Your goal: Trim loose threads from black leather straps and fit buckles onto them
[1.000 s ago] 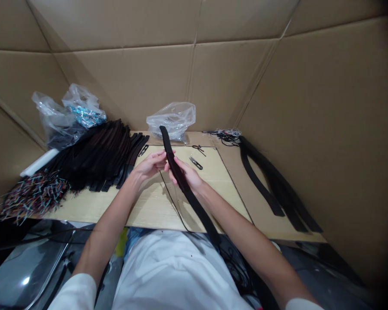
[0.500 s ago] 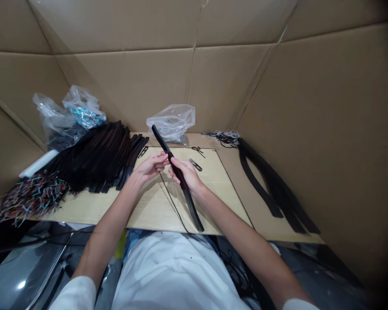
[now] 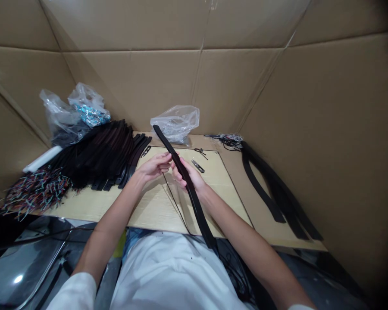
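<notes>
A long, slightly curved black strip point(image 3: 194, 196) slants across the middle, its far end raised near a clear bag and its near end over the table's front edge. My right hand point(image 3: 189, 175) is closed around its middle, with the thumb hidden behind the strip. Beside it, the fingers of my left hand point(image 3: 157, 165) are pinched together, their tips against the strip's left edge. A thin black cord point(image 3: 174, 200) runs from under these fingers down to my lap. To the right of my hands lie small thread snips point(image 3: 198, 166).
Many black strips point(image 3: 106, 150) are piled at left, with coloured thread ends point(image 3: 35, 191) in front. Clear plastic bags point(image 3: 177, 122) stand behind. Several black strips point(image 3: 271, 189) lie at right near a thread tangle point(image 3: 229, 141). Cardboard walls point(image 3: 342, 129) enclose the table.
The black strip has turned in my right hand, showing more of its broad face. Its near end has come closer to my body. My left hand stays pinched beside it.
</notes>
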`<state>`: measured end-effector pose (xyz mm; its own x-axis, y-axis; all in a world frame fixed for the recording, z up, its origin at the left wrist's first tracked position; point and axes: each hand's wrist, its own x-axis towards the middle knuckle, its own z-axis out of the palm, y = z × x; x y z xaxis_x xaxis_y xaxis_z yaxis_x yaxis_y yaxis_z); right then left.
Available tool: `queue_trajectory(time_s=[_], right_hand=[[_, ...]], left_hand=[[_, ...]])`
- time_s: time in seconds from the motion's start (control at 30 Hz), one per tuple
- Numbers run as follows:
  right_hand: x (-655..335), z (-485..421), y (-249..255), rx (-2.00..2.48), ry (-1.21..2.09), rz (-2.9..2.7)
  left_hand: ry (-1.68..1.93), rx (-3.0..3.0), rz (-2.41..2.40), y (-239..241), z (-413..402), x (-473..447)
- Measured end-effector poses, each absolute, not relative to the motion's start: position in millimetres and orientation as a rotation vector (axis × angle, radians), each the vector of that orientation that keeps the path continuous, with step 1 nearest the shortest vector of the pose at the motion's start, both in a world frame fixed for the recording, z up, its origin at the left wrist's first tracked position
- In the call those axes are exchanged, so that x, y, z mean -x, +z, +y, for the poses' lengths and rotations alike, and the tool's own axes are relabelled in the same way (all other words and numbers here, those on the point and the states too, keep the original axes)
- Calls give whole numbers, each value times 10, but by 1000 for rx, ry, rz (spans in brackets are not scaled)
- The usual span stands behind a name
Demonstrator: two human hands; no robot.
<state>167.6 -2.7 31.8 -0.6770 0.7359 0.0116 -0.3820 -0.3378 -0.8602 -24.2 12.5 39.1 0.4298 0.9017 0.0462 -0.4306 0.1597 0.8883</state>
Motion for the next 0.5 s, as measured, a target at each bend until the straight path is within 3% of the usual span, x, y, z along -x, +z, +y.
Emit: queue_trajectory(time_s=[0.27,0.5], right_hand=[[-1618,-69,367,583,1918,-1224],[-1667,-78,414,477,1923,-1319]], left_hand=[[1216,-959,685,356,182,211],[1132,-1002,631,398,136,248]])
